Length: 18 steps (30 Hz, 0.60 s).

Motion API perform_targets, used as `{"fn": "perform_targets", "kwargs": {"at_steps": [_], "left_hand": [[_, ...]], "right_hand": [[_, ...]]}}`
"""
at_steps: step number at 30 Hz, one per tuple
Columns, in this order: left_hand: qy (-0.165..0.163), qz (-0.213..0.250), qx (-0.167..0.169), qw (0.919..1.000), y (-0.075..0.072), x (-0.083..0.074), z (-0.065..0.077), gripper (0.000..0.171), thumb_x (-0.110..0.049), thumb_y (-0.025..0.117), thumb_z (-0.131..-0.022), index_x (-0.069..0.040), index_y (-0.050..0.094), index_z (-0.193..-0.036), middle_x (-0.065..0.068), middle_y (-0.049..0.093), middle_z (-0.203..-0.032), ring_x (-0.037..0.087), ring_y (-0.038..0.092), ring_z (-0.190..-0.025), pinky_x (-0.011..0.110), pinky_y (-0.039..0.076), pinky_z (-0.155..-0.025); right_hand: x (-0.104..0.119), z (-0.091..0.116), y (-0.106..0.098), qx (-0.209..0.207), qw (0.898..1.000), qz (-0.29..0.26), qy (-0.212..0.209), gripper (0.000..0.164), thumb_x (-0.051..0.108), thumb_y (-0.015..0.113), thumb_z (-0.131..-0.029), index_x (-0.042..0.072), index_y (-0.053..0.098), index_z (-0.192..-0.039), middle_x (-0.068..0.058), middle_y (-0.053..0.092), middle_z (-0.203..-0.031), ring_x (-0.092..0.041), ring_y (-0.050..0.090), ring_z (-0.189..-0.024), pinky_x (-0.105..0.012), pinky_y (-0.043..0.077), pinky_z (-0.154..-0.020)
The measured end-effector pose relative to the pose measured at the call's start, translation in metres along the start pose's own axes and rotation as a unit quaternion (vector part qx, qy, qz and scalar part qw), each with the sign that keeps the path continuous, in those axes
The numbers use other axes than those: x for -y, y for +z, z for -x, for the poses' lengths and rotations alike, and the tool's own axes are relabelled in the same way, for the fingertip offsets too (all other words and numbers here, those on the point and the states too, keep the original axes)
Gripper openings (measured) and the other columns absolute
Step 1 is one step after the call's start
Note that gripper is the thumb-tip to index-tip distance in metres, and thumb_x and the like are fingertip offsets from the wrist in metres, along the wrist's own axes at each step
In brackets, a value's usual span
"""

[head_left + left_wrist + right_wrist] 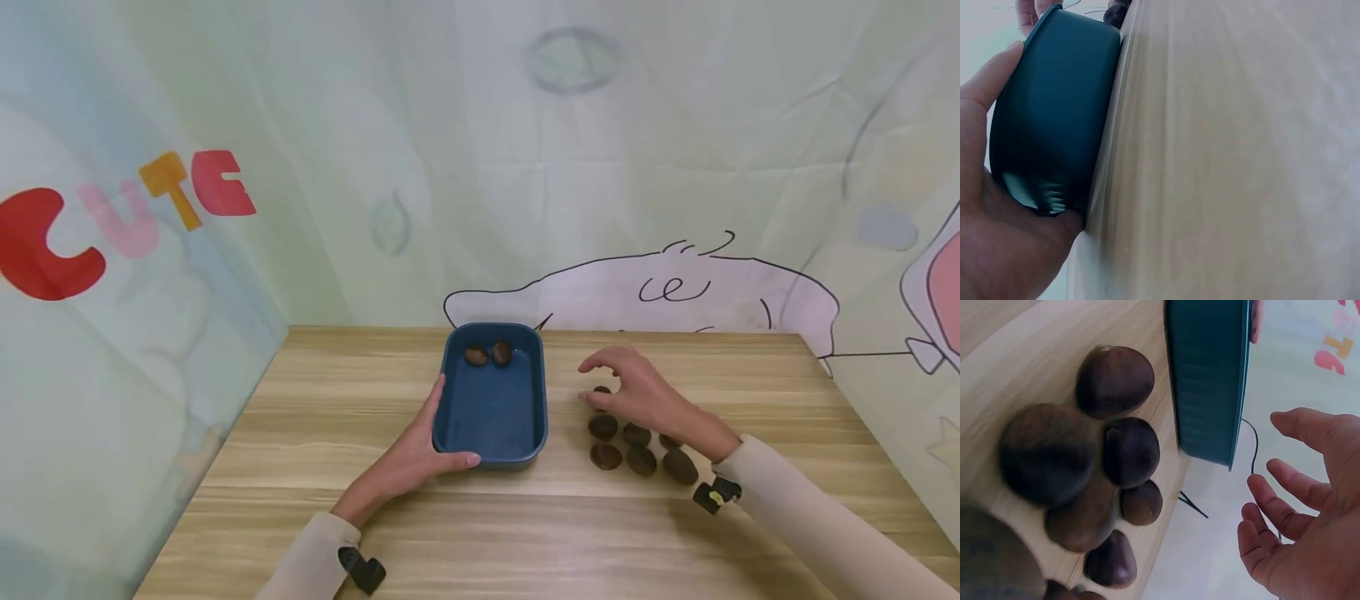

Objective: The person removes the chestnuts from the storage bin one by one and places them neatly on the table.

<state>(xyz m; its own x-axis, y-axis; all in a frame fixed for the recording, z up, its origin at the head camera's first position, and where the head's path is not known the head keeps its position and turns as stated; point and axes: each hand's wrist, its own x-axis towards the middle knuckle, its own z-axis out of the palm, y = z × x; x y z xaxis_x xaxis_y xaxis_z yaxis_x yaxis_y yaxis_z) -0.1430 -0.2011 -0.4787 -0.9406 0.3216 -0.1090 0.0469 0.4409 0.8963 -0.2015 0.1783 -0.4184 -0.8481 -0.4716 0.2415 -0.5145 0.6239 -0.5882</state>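
Observation:
A deep blue rectangular box [491,412] stands on the table, with two brown chestnuts [501,354] lying at its far end. My left hand [408,458] holds the box at its near left corner, thumb along the near wall and fingers up the left side. To the right of the box, my right hand [647,398] hovers over several loose chestnuts [641,460], partly hiding some. Its thumb and fingers are spread apart with nothing between them, as the right wrist view shows beside the chestnuts [1116,381].
The wood-grained table [315,417] ends at a printed cloth backdrop [337,150] behind the box. More cloth with coloured letters [52,242] hangs along the left side.

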Motion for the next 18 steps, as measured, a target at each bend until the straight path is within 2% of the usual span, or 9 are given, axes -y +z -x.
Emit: {"fn": "perform_targets", "kwargs": {"at_steps": [8,18], "left_hand": [[-0.003,0.001,0.001,1.0000,0.001,0.000,0.000,0.135,-0.044,0.093,-0.088,-0.029,-0.007,-0.178,0.007,-0.002,-0.186,0.038,0.007,-0.169,0.068,0.017,-0.131],[-0.005,-0.005,0.000,1.0000,0.000,-0.002,0.000,0.135,-0.044,0.093,-0.089,-0.028,-0.007,-0.178,0.007,-0.003,-0.186,0.039,0.007,-0.169,0.069,0.017,-0.131]], "right_hand": [[0.004,-0.016,0.014,0.007,0.999,-0.008,-0.048,0.029,0.013,0.088,-0.094,0.003,0.078,-0.119,-0.013,0.077,-0.123,-0.038,0.066,-0.120,-0.057,0.054,-0.099],[0.015,-0.032,0.024,0.026,0.999,-0.008,-0.019,0.031,0.017,0.086,-0.095,0.003,0.079,-0.122,-0.011,0.077,-0.128,-0.037,0.063,-0.128,-0.059,0.050,-0.109]]}}
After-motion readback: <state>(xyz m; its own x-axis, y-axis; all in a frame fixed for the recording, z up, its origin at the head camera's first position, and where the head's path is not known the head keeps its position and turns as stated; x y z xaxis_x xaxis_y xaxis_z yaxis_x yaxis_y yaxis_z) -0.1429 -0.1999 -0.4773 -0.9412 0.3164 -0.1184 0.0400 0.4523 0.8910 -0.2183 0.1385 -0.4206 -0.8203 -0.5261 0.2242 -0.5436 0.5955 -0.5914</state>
